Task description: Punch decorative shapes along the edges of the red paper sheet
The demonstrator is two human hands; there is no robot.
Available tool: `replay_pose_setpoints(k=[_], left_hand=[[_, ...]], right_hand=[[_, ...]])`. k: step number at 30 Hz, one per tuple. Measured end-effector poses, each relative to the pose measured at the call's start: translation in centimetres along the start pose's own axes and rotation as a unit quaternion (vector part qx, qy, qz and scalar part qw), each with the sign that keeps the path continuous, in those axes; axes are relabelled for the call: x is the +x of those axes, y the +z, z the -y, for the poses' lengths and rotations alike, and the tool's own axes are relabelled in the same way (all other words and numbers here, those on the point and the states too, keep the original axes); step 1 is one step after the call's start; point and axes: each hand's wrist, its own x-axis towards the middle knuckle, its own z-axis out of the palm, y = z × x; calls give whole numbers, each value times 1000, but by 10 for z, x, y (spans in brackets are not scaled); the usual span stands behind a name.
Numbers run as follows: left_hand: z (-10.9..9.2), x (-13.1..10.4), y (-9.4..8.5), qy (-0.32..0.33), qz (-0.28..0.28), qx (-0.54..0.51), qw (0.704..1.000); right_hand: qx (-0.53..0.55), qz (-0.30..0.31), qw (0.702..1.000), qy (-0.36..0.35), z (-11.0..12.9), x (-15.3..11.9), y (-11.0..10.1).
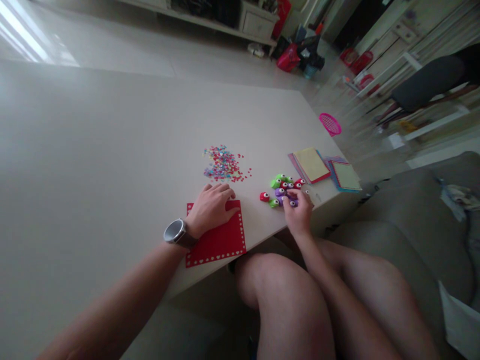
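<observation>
1. Pale, smooth tabletop (pixel 112 140), stretching wide across the view, with a glossy floor (pixel 157 57) beyond.
2. On it: a red card (pixel 219 242) with small white marks along the border, close by the near edge; confetti (pixel 224 165) in a loose, many-coloured scatter just past the card; googly-eyed toys (pixel 280 192) in green, red and purple, bunched to the right of the card; a paper stack (pixel 310 162) and a second stack (pixel 345 175) toward the right end.
3. Round about: white cabinet (pixel 258 25) at the far side, bags (pixel 290 57) by its end, pink basket (pixel 330 124) beside the right edge, dark chair (pixel 427 82) farther off, grey sofa (pixel 375 245) at near right.
4. Left hand (pixel 210 210): palm down across the card's upper part, watch (pixel 175 231) at the wrist; fingers (pixel 218 188) loosely bent, thumb set apart, with a hold on nothing visible.
5. Right hand (pixel 299 210): among the toys, forearm rising over the legs (pixel 288 290); thumb and forefinger curled close at a purple toy. Cannot tell whether gripped or merely touched.
6. Edges: card's near right corner almost at the tabletop's slanting near edge; second stack hard by the right corner.
7. Open room: broad to the left of the card and beyond the confetti; narrow between card and toys.
</observation>
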Motion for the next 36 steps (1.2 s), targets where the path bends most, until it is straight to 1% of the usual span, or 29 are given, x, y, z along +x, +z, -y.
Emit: replay_pose_setpoints(k=[3,6,9,14,16,18,21,22,24,27,29,32,36], left_hand=[[0,-1,0,-5,-2,5,1000],[0,-1,0,-7,-2,11,1000],[1,-1,0,-10,0,11,1000],[0,-1,0,-2,4,-3,1000],[0,-1,0,7,6,-12,1000],[0,-1,0,19,11,-18,1000],[-1,0,-1,42,22,-13,999],[-1,0,-1,49,25,-10,998],[-1,-1,-2,58,24,-3,998],[-2,-2,-4,65,13,-9,998],[-3,-2,-4,60,8,-23,998],[-3,-3,-5,39,12,-42,998],[-3,-3,-4,19,10,-70,997]], right_hand=[[-26,49,998,18,0,17,2],[-77,88,993,27,2,21,4],[-108,100,989,35,6,21,5],[-105,113,988,30,9,27,5],[-103,107,989,24,10,29,2],[-82,87,993,3,14,30,-3],[11,66,995,-69,27,27,-10],[49,72,992,-93,32,25,-11],[117,109,980,-120,43,18,-11],[179,173,959,-133,56,6,-3],[194,192,950,-149,63,-2,5],[190,194,949,-162,67,-11,19],[171,176,958,-151,64,-23,34]])
